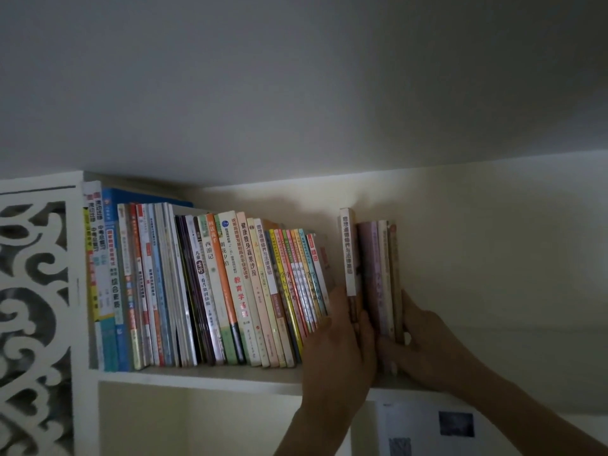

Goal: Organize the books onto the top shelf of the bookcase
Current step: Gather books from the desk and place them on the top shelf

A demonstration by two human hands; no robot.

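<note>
Clasped between two hands, a small group of upright books (375, 274) is held on the top shelf (197, 373) of a white bookcase (82, 390). The left hand (342, 350) is pressed against the group's left side, its fingers curled round the white-spined book (348, 251) at that edge; the right hand (427, 343) is wrapped round the right side, fingers behind the last brown spine (396, 281) and thumb at the foot of the books. The group is seen to stand well right of centre on the shelf, close to the pale wall (493, 241).

A long row of books (204, 284) is set along the left and middle of the same shelf, its spines tilted leftward at the top, with taller volumes at the far left and thinner, brightly coloured ones at its right end. A narrow gap is left between this row and the held group, partly filled by the left hand. A carved fretwork panel (33, 307) is fixed at the bookcase's left side. Below the shelf, a printed sheet (427, 429) is seen, its content too blurred to be read.
</note>
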